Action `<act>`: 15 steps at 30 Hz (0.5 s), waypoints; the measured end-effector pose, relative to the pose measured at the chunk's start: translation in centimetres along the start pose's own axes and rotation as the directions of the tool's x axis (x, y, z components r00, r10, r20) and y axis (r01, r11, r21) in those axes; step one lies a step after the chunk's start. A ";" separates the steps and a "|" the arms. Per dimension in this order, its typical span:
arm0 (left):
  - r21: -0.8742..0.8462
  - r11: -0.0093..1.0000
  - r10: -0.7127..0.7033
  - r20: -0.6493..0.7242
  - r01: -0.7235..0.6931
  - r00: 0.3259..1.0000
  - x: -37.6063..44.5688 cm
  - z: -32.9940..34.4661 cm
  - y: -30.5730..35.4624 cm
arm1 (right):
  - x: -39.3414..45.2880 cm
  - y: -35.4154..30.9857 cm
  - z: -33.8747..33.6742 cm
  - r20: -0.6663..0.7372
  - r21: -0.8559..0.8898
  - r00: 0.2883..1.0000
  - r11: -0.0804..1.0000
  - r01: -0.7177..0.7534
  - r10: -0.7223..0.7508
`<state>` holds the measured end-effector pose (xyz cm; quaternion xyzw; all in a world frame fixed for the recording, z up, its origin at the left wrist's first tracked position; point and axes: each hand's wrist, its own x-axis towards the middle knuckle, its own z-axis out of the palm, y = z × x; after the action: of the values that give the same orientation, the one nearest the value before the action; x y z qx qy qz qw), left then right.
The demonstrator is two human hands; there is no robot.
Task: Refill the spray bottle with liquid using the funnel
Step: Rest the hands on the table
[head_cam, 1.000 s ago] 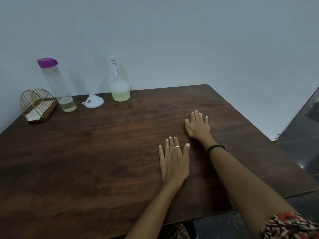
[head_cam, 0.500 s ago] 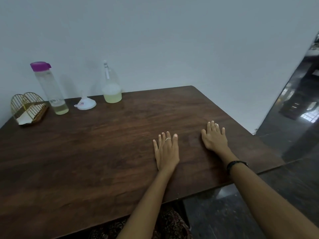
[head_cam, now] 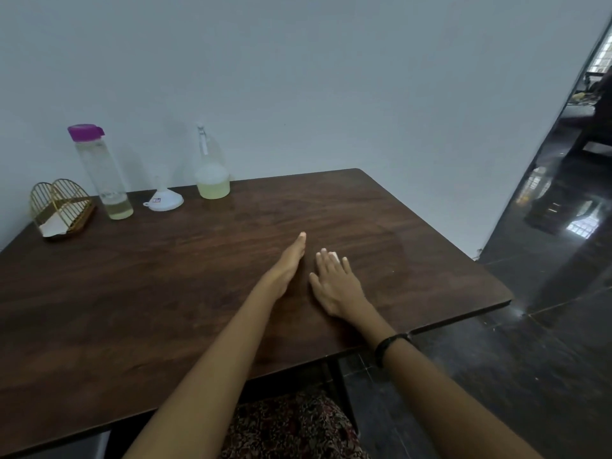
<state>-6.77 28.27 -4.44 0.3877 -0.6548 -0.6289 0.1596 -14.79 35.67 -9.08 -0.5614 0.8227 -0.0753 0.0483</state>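
Resting on table (head_cam: 165,293), two hands, two bottles, one funnel (head_cam: 164,200)

Both arms reached forward over the table (head_cam: 139,293). The left hand (head_cam: 286,265) stood on its edge, fingers straight and together, pointing away. Just beside it, the right hand (head_cam: 334,286) lay palm down on the table, fingers extended, a dark band (head_cam: 385,346) round its wrist.

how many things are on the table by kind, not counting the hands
Bottles: 2, the purple-capped bottle and the spray bottle
Funnels: 1, the white funnel
Holders: 1, the gold wire holder
Total: 4, all along the far left edge of the table
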 end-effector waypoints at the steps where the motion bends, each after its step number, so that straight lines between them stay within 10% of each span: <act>1: 0.007 1.000 0.000 -0.001 0.000 1.000 -0.1 -0.2 0.0 | -0.5 -1.0 0.4 -0.009 0.011 1.000 1.000 0.017 -0.017; 9: 0.629 0.774 0.132 -0.041 -0.078 0.990 -0.4 2.3 -2.2 | -6.3 -1.3 0.9 -0.049 0.073 0.997 0.995 0.061 -0.058; 15: 0.712 0.699 0.158 -0.052 -0.075 0.986 0.2 2.8 -2.2 | -8.0 5.9 -0.5 -0.024 -0.085 0.996 0.992 -0.088 0.086</act>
<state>-8.17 30.29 -7.04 0.4107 -0.8590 -0.2964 0.0740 -17.32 45.25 -9.65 -0.5259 0.8492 -0.0431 0.0190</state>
